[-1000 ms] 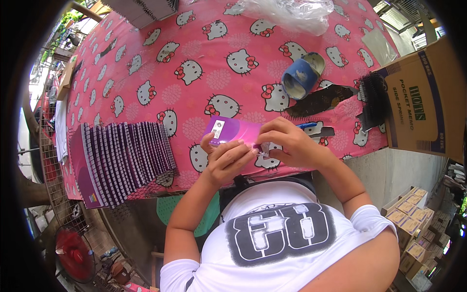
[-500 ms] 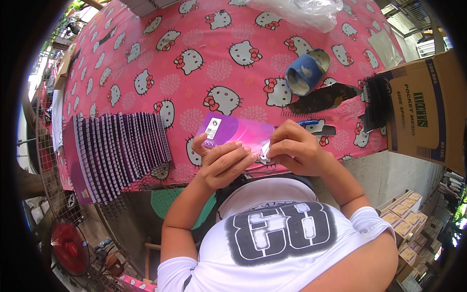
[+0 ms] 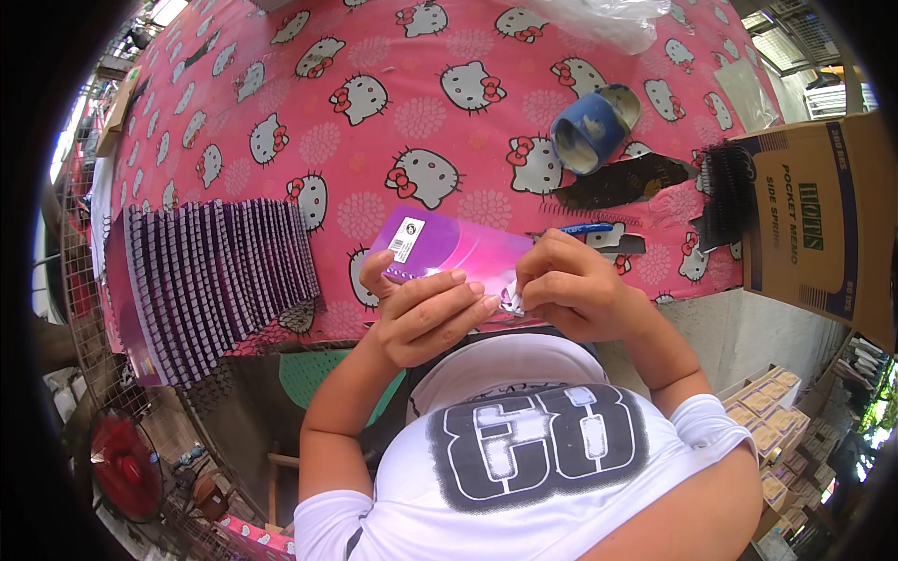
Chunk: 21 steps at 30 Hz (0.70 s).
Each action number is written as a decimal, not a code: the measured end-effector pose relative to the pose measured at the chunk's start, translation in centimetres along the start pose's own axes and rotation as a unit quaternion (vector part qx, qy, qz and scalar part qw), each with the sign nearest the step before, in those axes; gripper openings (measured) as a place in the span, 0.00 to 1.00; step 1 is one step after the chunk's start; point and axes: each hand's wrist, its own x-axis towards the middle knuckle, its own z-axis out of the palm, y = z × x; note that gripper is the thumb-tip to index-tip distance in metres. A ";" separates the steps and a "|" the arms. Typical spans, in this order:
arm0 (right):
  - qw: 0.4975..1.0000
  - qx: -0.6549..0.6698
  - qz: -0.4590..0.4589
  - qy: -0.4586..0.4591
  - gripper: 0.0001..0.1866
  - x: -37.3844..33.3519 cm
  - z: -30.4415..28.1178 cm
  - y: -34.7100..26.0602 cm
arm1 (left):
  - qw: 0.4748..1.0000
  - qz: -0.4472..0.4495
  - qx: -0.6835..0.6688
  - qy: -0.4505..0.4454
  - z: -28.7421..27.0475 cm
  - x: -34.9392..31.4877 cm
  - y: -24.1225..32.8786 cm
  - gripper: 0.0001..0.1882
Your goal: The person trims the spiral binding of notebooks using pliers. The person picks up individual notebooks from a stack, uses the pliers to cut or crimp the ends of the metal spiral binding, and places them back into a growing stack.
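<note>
A purple and pink notebook with a white label lies tilted over the table's near edge. My left hand is closed round its near edge, where a row of binding holes or coils shows, thumb at the left corner and fingers across the front. At the notebook's near right corner, my right hand is pinched, its fingertips meeting a small whitish crumpled bit there. Exactly what lies between those fingertips is partly hidden. Just beyond the right hand rests a blue pen.
To the left stands a long row of spiral-bound purple notebooks. A blue slipper, a bundle of black coils and a cardboard box are on the right. Clear plastic lies at the far side of the pink tablecloth.
Both hands stay on the notebook in nearly the same grip. The view has shifted slightly, and the right fingertips have moved very little at the corner.
</note>
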 end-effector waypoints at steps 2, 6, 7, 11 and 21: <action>1.000 0.003 -0.001 0.001 0.10 0.1 -0.1 -0.2 | 1.000 -0.008 -0.007 0.001 0.0 0.1 0.2 0.12; 1.000 0.017 -0.003 0.002 0.11 -0.2 0.0 0.0 | 1.000 -0.012 -0.010 0.001 -0.1 0.0 0.2 0.12; 1.000 0.029 0.003 0.011 0.11 -0.3 0.1 0.0 | 1.000 -0.012 -0.011 0.000 -0.2 0.1 0.2 0.12; 0.999 0.043 0.008 0.023 0.12 -0.1 0.2 -0.5 | 1.000 -0.016 -0.014 0.004 -0.4 0.2 0.4 0.12; 0.995 0.075 0.018 0.057 0.14 -0.2 0.5 -0.9 | 1.000 -0.006 -0.016 0.006 -0.6 0.4 0.3 0.11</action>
